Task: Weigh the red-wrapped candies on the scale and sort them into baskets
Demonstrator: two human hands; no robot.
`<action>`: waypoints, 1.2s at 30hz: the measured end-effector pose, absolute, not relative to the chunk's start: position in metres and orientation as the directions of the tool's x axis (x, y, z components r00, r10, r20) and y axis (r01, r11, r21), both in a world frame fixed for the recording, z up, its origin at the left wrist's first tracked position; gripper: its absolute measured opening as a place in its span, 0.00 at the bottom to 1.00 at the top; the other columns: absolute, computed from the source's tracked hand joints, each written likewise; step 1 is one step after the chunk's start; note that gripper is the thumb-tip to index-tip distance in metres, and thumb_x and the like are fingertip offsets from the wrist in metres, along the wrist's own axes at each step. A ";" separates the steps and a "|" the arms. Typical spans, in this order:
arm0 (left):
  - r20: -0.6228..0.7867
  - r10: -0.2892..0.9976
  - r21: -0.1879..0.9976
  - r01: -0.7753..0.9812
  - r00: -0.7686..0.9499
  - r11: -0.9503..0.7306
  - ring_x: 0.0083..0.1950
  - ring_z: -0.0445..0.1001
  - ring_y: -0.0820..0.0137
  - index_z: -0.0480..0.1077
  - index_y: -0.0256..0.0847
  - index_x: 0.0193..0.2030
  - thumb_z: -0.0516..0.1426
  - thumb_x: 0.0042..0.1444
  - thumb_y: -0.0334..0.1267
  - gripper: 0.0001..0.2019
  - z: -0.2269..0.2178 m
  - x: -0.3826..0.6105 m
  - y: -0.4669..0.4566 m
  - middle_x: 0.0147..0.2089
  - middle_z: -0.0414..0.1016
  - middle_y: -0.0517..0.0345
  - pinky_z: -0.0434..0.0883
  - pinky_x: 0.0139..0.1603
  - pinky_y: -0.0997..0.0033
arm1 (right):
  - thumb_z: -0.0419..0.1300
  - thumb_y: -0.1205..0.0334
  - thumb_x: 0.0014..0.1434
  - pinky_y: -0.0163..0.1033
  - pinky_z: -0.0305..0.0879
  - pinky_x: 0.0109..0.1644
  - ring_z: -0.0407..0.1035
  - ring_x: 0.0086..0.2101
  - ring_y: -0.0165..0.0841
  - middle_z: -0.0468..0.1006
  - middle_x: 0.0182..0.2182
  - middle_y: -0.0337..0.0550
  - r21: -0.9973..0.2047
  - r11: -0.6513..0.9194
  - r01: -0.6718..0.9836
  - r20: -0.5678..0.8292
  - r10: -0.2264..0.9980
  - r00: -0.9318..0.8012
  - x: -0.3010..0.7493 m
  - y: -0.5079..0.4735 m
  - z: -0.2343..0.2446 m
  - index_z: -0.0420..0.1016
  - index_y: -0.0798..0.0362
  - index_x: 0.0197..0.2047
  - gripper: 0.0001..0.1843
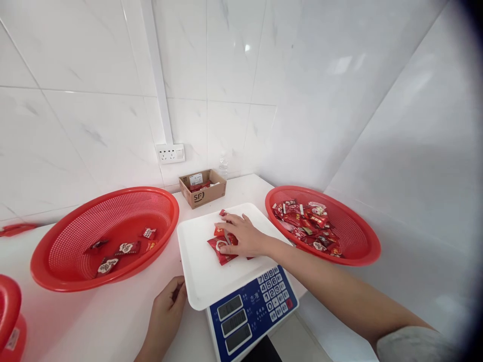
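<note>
Nearest the viewer, the front of a scale (256, 301) carries a blue panel with number keys and three displays; the readings are not clearly legible. A black object (262, 352) shows at its front edge. A grey sleeve (411, 344) lies to the right of the scale, and part of a red basin (13, 332) shows well to its left.

The left hand (166, 311) is at the left side of the scale, fingers curled beside the rim of its white tray (199, 281); whether they pinch the rim cannot be told. The right hand (241, 234) is above the scale, palm down, fingers spread and touching red packets (222, 256). These packets lie on the scale's tray, partly covered by that hand.

Left of the scale, a red basket (75, 241) holds a few scattered packets. Right of the scale, a second basket (350, 239) holds a heap of mostly red packets. Beyond the scale, a cardboard box (206, 196) marked "SF" contains red items, with a clear bottle (223, 163) just behind it. Farthest from the scale, a socket plate (170, 154) is fixed to the tiled wall (234, 65).
</note>
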State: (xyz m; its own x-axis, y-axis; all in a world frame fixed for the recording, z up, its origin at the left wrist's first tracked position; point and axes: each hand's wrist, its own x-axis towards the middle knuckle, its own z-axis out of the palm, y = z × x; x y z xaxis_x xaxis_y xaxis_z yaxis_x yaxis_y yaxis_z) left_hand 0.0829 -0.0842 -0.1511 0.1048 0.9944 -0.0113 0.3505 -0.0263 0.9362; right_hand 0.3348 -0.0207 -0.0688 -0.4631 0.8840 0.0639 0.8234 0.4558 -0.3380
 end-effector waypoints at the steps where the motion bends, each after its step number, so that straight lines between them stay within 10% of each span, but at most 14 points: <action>1: -0.013 0.994 0.936 0.351 0.108 -0.026 0.30 0.72 0.67 0.72 0.42 0.35 0.52 0.50 0.49 0.15 -0.152 0.083 -0.084 0.31 0.76 0.59 0.68 0.31 0.70 | 0.50 0.32 0.51 0.63 0.32 0.62 0.41 0.63 0.45 0.52 0.63 0.53 -0.353 0.440 0.826 0.071 0.893 -0.445 0.336 -0.017 -0.067 0.55 0.47 0.63 0.42; 15: -0.009 0.994 0.931 0.363 0.110 -0.031 0.31 0.72 0.67 0.71 0.41 0.36 0.50 0.51 0.49 0.15 -0.153 0.082 -0.083 0.32 0.76 0.58 0.68 0.32 0.71 | 0.46 0.30 0.51 0.64 0.32 0.61 0.37 0.63 0.50 0.49 0.65 0.54 -0.335 0.500 0.799 -0.078 0.830 -0.552 0.321 -0.009 -0.065 0.56 0.47 0.63 0.43; 27: -0.016 0.995 0.926 0.376 0.101 -0.023 0.31 0.72 0.66 0.71 0.42 0.36 0.51 0.50 0.49 0.15 -0.155 0.083 -0.081 0.32 0.76 0.59 0.68 0.31 0.70 | 0.60 0.45 0.52 0.45 0.57 0.54 0.63 0.45 0.38 0.72 0.42 0.47 -0.333 0.661 0.673 0.272 0.750 -0.602 0.318 -0.006 -0.087 0.73 0.54 0.42 0.22; 36: 0.083 0.997 0.932 0.354 0.000 -0.078 0.29 0.68 0.67 0.69 0.43 0.33 0.51 0.50 0.54 0.17 -0.165 0.078 -0.080 0.27 0.71 0.61 0.65 0.30 0.71 | 0.53 0.51 0.60 0.47 0.54 0.58 0.62 0.51 0.39 0.71 0.51 0.51 -0.351 0.664 0.660 0.353 0.747 -0.564 0.322 -0.015 -0.080 0.69 0.55 0.53 0.23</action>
